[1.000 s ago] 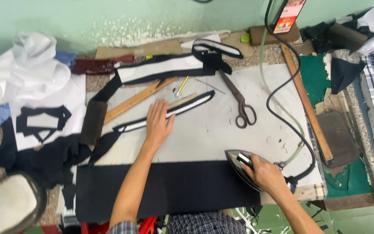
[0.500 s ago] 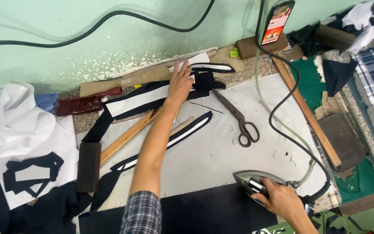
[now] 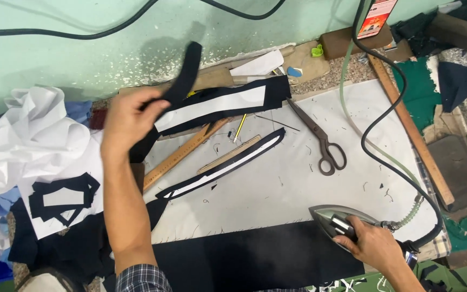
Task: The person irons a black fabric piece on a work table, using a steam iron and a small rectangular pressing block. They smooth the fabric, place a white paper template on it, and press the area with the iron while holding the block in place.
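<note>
Left hand lifts black strip; right hand grips iron at table edge.

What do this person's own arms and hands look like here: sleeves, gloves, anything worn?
Both hands are bare, with no gloves. No ring or watch shows. The left hand leads down a bare forearm to a checked sleeve in dark and light plaid, rolled or cut short near the elbow. The right hand and its forearm are bare to the frame edge; no sleeve shows on that side.
</note>
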